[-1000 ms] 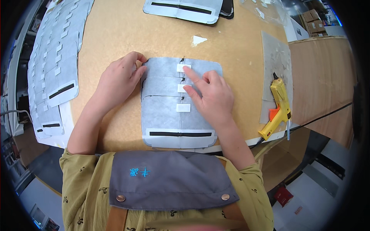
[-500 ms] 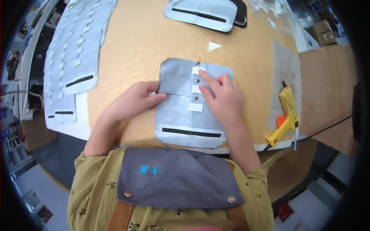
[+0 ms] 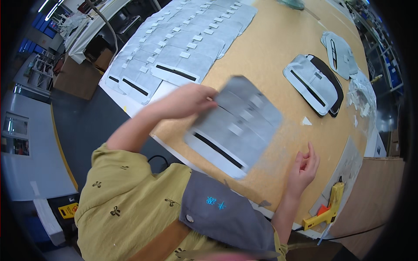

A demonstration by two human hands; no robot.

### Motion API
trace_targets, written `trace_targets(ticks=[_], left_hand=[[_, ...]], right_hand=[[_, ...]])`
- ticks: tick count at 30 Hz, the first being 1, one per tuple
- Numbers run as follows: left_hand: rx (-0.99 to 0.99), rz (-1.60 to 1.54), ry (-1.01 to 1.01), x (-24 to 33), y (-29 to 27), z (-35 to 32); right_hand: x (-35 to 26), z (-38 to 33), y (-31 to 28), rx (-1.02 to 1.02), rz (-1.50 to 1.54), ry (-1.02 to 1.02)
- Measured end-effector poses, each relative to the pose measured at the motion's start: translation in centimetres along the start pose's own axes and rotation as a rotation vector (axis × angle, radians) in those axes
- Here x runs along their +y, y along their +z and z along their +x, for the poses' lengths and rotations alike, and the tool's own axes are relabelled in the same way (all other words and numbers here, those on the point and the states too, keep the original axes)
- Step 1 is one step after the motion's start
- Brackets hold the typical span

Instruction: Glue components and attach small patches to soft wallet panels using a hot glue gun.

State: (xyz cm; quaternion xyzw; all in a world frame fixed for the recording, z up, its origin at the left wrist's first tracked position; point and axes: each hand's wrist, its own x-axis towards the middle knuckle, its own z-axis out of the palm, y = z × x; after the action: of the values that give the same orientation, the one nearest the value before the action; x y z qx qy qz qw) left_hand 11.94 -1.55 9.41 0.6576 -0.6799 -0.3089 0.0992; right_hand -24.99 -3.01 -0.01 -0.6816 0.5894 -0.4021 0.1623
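My left hand (image 3: 193,99) pinches the left edge of a grey fabric panel (image 3: 261,139), which is blurred by motion and appears raised off the table. The panel has rounded corners, a black slot in a pale strip along its near end, and a row of white rectangular tabs down the middle. Right of the panel, my right hand (image 3: 303,169) hangs over the table with slightly curled fingers apart, holding nothing. Beyond my left hand, several similar grey panels (image 3: 183,71) with white tabs lie overlapping in rows.
A yellow glue gun (image 3: 334,202) lies on a grey sheet (image 3: 346,167) at the right edge, its cord trailing off. Farther back are a grey-and-black piece (image 3: 311,82), another grey piece (image 3: 344,61), a white scrap (image 3: 307,121) and a transparent bag (image 3: 363,95) with white bits.
The panel has left its flat place before me and turned, moving with my left hand toward the laid-out panels. My right hand has come off its tabs. The view has swung left.
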Motion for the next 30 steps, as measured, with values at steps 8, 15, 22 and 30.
trace_targets(ticks=[8, 15, 22, 30], left_hand=[[0.044, 0.114, -0.453, -12.9, -10.7, -5.6], [0.143, 0.168, -0.522, -17.9, -10.3, -5.0], [0.239, 0.213, -0.394, -21.5, -9.5, -3.9], [0.330, -0.416, -0.266, -7.8, -6.3, -1.4]], right_hand=[[0.3, 0.1, 0.3, -0.027, 0.033, 0.009], [1.3, 0.2, 0.4, -0.075, 0.025, 0.006], [1.5, -0.1, -0.4, -0.076, -0.008, 0.004], [-0.5, 0.0, 0.7, -0.062, -0.097, 0.009]])
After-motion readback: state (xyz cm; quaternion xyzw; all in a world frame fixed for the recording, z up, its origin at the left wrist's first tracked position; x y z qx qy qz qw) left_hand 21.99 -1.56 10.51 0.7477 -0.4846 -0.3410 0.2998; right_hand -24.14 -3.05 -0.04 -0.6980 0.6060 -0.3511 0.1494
